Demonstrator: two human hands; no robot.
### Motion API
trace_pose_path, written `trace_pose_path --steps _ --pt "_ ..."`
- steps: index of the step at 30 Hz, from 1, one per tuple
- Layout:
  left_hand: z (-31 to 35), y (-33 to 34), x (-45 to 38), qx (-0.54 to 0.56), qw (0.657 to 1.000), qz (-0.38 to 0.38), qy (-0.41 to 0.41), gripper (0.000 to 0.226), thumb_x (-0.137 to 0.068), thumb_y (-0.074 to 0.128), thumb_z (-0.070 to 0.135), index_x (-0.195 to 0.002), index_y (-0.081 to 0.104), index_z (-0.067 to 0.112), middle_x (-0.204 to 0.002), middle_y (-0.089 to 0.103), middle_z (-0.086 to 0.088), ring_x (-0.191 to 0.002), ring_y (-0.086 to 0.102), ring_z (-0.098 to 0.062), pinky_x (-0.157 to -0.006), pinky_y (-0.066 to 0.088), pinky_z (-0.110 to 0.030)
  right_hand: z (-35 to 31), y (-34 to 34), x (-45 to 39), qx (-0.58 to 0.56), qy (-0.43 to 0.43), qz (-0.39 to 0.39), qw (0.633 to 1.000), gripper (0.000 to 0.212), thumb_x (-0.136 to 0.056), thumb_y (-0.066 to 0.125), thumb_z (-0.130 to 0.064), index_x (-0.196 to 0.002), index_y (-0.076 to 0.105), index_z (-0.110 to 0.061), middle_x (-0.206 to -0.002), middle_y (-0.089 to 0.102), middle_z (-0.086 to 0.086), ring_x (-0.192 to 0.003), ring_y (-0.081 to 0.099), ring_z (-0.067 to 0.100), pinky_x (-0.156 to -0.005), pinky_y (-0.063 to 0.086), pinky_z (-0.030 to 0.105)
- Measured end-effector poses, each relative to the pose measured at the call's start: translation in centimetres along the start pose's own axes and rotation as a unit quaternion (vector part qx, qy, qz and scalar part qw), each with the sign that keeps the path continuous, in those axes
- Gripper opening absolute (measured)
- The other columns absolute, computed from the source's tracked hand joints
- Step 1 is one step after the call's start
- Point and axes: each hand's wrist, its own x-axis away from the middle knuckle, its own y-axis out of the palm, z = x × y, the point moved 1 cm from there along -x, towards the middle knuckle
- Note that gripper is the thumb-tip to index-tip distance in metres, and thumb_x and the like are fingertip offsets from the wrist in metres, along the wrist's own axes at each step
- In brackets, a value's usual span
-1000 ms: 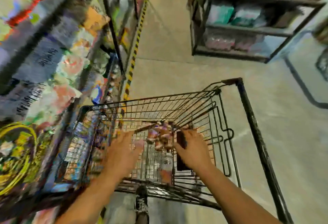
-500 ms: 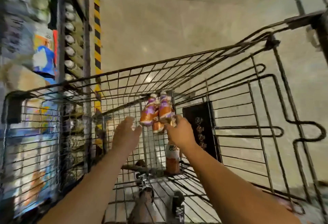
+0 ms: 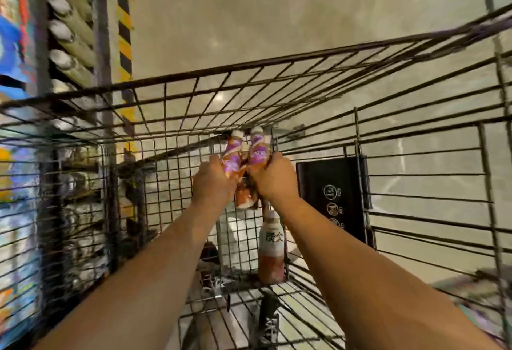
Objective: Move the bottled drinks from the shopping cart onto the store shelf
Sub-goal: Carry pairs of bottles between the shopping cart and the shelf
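1. Your left hand point(image 3: 212, 183) grips one purple bottle point(image 3: 231, 155), your right hand point(image 3: 273, 180) another point(image 3: 259, 150), fingers curled round each
2. Both bottles point caps-away, deep in the cart point(image 3: 415, 133)
3. A brown bottle point(image 3: 271, 250) stands below your right wrist; the shelf point(image 3: 69, 45) lies left

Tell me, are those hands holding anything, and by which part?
Yes. The left hand grips one purple-labelled bottle around its lower body; the right hand grips another purple-labelled bottle likewise. More bottles sit between the hands, their hold unclear.
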Motion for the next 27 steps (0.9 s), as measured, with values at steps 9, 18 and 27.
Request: trace_pose_path --steps 9,18,27 --pt "-1.4 -5.1 4.9 0.107 0.994 -0.021 -0.016 0.043 -0.091 0.077 0.031 -0.129 0.059 0.022 -0.104 0.069 0.003 -0.082 0.068 -0.013 -0.068 0.058 -0.033 0.9 -1.4 3.0 -0.134 0.062 -0.023 0.989 0.030 -0.086 0.080 -0.046 -0.100 0.068 -0.022 -0.089 0.076 -0.002 -0.082 0.075 0.019 -0.076 0.064 0.043" --pt "0.5 -14.0 19.0 0.309 0.948 0.073 -0.003 0.041 -0.090 0.077 0.017 -0.123 0.060 0.034 -0.108 0.073 0.007 -0.082 0.073 -0.004 -0.067 0.059 -0.026 -3.4 -8.4 14.2 -0.241 -0.078 -0.051 0.966 0.033 -0.083 0.085 -0.017 -0.111 0.067 -0.022 -0.093 0.077 -0.002 -0.080 0.075 0.008 -0.067 0.062 0.027" --pt "4.8 -23.4 37.2 0.448 0.862 0.225 0.081 0.062 -0.081 0.080 -0.011 -0.130 0.058 0.019 -0.118 0.071 -0.002 -0.095 0.072 0.001 -0.080 0.056 -0.016 -9.1 -19.3 28.6 -0.264 -0.297 -0.067 0.915 0.055 -0.080 0.086 -0.007 -0.116 0.061 -0.040 -0.109 0.075 -0.010 -0.090 0.074 0.005 -0.080 0.061 0.031"
